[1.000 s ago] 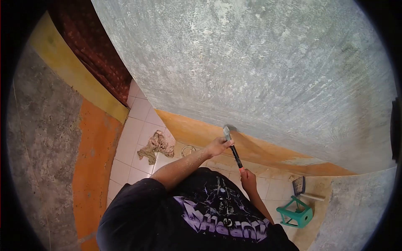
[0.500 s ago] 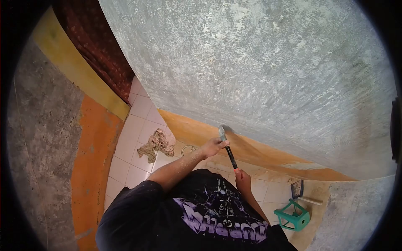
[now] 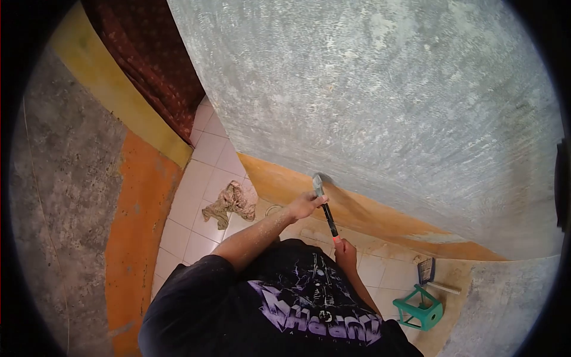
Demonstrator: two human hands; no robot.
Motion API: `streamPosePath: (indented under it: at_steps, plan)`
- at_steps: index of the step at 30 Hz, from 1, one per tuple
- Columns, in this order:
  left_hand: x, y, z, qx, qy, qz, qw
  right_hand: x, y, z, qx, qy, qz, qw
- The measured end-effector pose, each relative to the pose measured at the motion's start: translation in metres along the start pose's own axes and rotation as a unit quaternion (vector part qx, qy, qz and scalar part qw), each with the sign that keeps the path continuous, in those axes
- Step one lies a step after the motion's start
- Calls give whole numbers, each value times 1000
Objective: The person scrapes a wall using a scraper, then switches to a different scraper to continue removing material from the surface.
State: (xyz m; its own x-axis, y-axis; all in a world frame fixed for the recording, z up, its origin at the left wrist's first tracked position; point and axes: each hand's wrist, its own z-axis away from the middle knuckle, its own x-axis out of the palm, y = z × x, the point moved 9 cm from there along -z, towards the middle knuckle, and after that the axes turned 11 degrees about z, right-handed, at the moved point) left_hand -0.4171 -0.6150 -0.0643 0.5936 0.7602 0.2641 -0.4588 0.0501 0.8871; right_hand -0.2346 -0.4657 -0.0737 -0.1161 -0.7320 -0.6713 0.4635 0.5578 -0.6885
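Note:
A long-handled scraper (image 3: 330, 219) with a black handle, a red-orange section near its lower end and a grey head meets the lower part of the wall. My left hand (image 3: 304, 205) is closed around the handle just below the head. Lower down, my right hand (image 3: 345, 253) wraps the handle's end by the red-orange section. The grey wall (image 3: 369, 107) is covered in pale scratch marks, and an orange band (image 3: 273, 178) runs along its base. Exactly how the scraper's edge touches the wall cannot be made out.
A crumpled, dirty cloth (image 3: 232, 202) lies on the tiled floor (image 3: 193, 178) to the left. At the lower right stand a green plastic stool (image 3: 423, 309) and a dark dustpan-like object (image 3: 426, 271). A reddish curtain (image 3: 148, 65) hangs at the upper left.
The camera view has shifted slightly, so the cloth, curtain and wall edge appear farther right. Both hands keep their grip on the scraper, which has barely moved in view.

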Motion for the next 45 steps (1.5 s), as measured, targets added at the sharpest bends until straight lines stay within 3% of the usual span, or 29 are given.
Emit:
streamPosePath:
  at_steps: [10,17,25,35,38,45]
  plan:
    - [-43,10,17,3,31,22,999,27,-39,-7,-44,15,-5,999]
    - [-14,4,5,8,-41,30,999,9,-16,4,-11,23,12,1000]
    - [-61,11,22,-30,-3,18,999,40,-49,-7,-47,24,4,999]
    - [2,-7,-6,-70,-89,5,994,2,-1,16,48,16,-28,998]
    - [1,-7,-8,-41,-100,6,994,0,-9,16,42,15,-16,999]
    - [-9,-7,-3,-18,-63,27,997,18,-1,13,29,29,-16,999]
